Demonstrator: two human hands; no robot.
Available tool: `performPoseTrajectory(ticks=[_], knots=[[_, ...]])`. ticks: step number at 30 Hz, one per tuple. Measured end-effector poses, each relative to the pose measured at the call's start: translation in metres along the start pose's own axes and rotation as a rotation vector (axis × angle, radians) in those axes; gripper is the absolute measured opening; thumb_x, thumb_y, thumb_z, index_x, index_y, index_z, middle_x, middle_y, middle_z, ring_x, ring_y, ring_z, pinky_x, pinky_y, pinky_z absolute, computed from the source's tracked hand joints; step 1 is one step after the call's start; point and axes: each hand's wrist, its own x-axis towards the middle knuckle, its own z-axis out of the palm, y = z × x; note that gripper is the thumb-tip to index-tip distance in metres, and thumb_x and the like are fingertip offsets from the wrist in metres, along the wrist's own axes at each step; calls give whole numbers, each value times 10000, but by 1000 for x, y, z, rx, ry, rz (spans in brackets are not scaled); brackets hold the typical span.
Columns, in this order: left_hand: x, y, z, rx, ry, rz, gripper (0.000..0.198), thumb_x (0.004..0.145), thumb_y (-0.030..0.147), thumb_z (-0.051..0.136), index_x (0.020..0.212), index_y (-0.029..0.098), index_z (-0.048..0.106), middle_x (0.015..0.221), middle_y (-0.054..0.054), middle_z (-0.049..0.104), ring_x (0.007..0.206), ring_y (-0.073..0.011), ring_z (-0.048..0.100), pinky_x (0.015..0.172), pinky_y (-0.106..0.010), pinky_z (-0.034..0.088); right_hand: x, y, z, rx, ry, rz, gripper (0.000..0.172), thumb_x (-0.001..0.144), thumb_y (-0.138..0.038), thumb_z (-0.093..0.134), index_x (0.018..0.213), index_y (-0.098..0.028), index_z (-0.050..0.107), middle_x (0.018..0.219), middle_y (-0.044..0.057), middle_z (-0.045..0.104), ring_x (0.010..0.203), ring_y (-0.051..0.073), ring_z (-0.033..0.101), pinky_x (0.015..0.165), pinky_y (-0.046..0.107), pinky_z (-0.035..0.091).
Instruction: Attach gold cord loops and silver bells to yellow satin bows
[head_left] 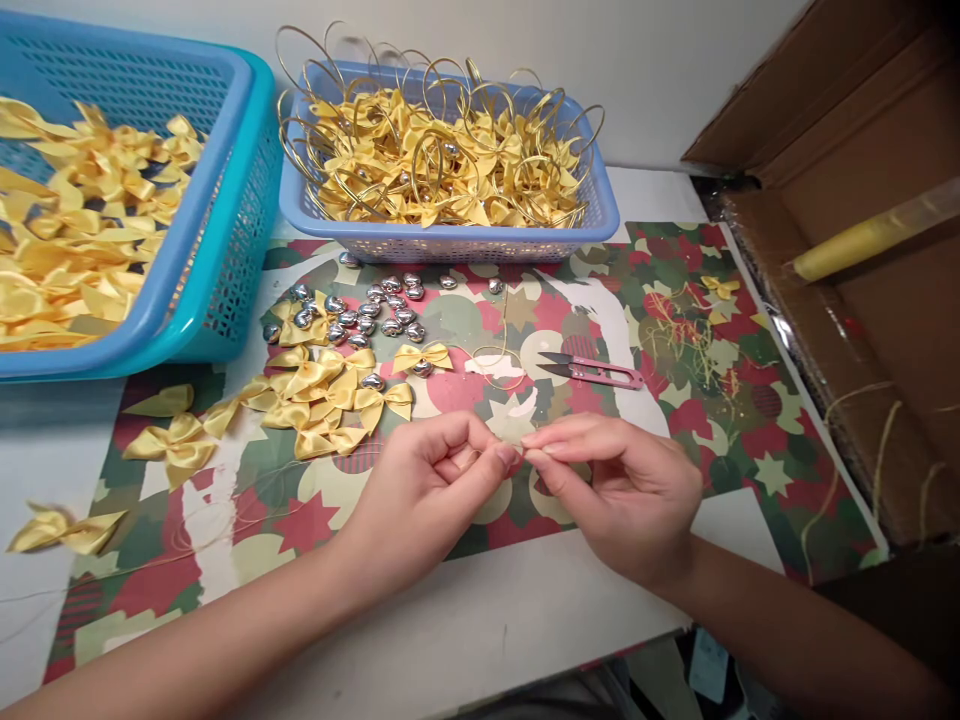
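My left hand (442, 480) and my right hand (622, 480) meet above the patterned paper, each closed in a pinch with fingertips almost touching. A thin pale thread (247, 515) runs in from the left toward my left hand, and a bit of it appears between the fingertips; its finer detail is too small to make out. Just beyond the hands lie pink-handled thread snips (592, 370), blades pointing left. A yellow ribbon bow (422, 358) with a silver bell stands near them. More yellow bows (322, 395) are heaped to the left, below several silver bells (390, 300).
A blue basket (450, 235) of bows with gold wire loops stands at the back. Stacked blue and teal baskets (247, 200) with yellow bows occupy the left. Thread scraps (682, 330) lie right, beside an open cardboard box (847, 330) holding a yellow tube (862, 240).
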Motion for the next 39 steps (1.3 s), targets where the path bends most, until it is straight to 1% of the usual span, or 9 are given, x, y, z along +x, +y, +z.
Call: performPoseTrajectory(ticks=[8,13,18,26,32,36,39], knots=[[0,0,0,12,6,0,299,839,287,605,594,187,467,462,98,344,419,-44,259,376,-155,191,0,1,0,1,-8,-14,232,734,34,707,798,-189,716,761,47,788,702,192,769,623,276,647],[1,0,1,24,13,2,293,837,289,602,593,183,477,465,98,336,420,-43,249,375,-155,186,0,0,0,-12,1,4,235,744,15,705,803,-213,718,770,36,790,703,198,770,619,293,651],[1,0,1,32,14,4,301,838,295,602,591,184,470,468,96,339,422,-44,251,376,-155,187,0,0,0,-19,-4,-3,228,745,12,710,799,-209,712,768,37,790,704,191,768,628,288,651],[2,1,0,39,26,-23,313,829,313,613,586,186,463,459,95,335,417,-47,254,375,-156,190,-1,0,0,-27,-7,1,222,754,-6,705,808,-221,718,774,30,791,704,201,772,619,295,652],[1,-2,-1,34,22,-5,302,840,315,612,599,182,488,467,96,328,419,-48,251,373,-158,187,-1,1,0,-19,-12,-5,227,754,2,705,810,-219,711,769,34,789,706,196,770,627,299,651],[2,-2,-1,11,6,6,290,850,310,606,612,179,506,473,97,329,421,-48,254,375,-163,189,-1,1,0,-12,-12,-10,229,739,27,710,795,-195,708,765,50,788,712,190,769,634,278,643],[2,-2,-1,12,-2,14,280,857,307,604,623,174,526,475,102,307,422,-48,243,378,-167,184,0,0,0,-7,-4,-7,227,738,28,708,791,-193,709,764,51,788,711,194,770,629,277,642]])
